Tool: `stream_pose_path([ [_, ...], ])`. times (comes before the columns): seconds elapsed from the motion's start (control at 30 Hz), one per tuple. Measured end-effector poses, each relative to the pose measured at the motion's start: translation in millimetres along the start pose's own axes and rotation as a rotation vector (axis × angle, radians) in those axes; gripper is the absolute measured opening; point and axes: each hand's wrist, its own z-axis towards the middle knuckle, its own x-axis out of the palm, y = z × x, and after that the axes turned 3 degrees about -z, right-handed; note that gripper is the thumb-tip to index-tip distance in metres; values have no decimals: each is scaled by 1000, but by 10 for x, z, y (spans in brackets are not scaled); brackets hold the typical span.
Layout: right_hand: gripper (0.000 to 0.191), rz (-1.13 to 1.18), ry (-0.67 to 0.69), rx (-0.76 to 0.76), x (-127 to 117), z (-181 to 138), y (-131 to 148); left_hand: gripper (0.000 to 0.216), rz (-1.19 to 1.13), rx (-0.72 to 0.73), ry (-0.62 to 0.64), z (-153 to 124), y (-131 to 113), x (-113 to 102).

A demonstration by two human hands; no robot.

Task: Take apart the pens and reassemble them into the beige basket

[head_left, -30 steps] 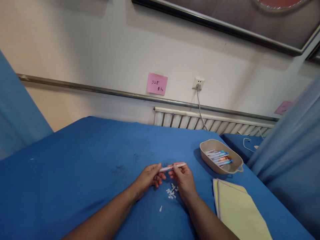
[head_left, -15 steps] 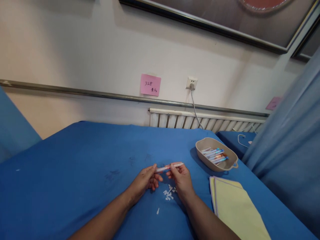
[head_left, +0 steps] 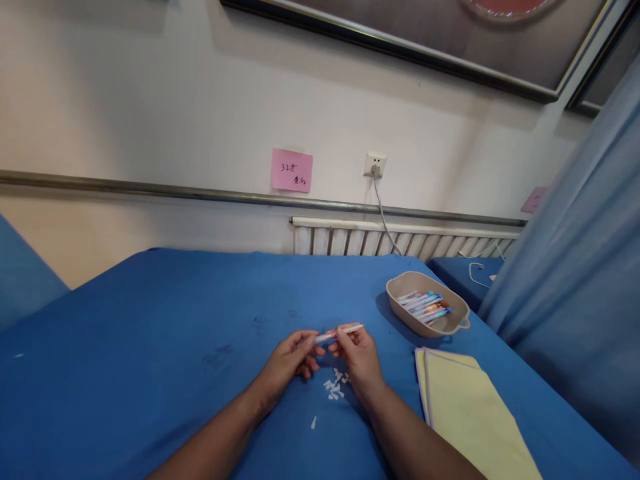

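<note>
Between my two hands is a slim white pen [head_left: 327,337] with reddish markings, tilted slightly up to the right over the blue-covered table. My left hand [head_left: 293,357] pinches its left end between thumb and fingers. Farther along the barrel, my right hand [head_left: 359,353] is closed on the pen, and its pale tip sticks out past the thumb. Below the hands lies a small heap of white tapered pieces [head_left: 334,388], with one separate white piece [head_left: 313,423] nearer to me.
A beige basin [head_left: 400,303] holding several pens [head_left: 427,307] stands at the right. In front of it lies a folded yellow cloth [head_left: 470,407]. A blue curtain [head_left: 575,287] hangs at far right. Behind the blue cover [head_left: 150,320] are a radiator [head_left: 350,240] and wall.
The view has shifted slightly, so the background sits a little farther left. Both hands keep hold of the pen in nearly the same pose.
</note>
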Motion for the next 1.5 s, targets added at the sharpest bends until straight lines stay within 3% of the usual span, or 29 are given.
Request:
stream_pose_path([
  [0.13, 32, 2, 10, -11, 0, -7, 12, 49, 17, -75, 6, 15, -5, -27],
  [0.47, 33, 29, 36, 2, -14, -4, -35, 34, 180, 99, -68, -10, -46, -32],
  [0.6, 34, 66, 45, 47, -37, 6, -4, 34, 153, 112, -65, -22, -47, -9],
  [0.77, 31, 82, 4, 11, -147, 57, 154, 37, 126, 125, -150, -12, -63, 0],
  [0.9, 27, 28, -58, -28, -234, 107, 222, 38, 54, 97, -181, -7, -88, -16],
  [1.0, 26, -61, -16, -27, -222, 102, 190, 35, -38, 97, -192, -3, -102, -47],
  [1.3, 21, -437, 312, -90, -102, -88, 50, 25, -172, 63, -70, -30, -86, -68],
  [1.4, 20, -526, 328, -130, -99, -109, 34, 27, -153, 50, -14, -48, -104, -44],
  [1.5, 22, -489, 241, -142, -84, -68, 47, 36, -135, 24, 8, -43, -132, -36],
])
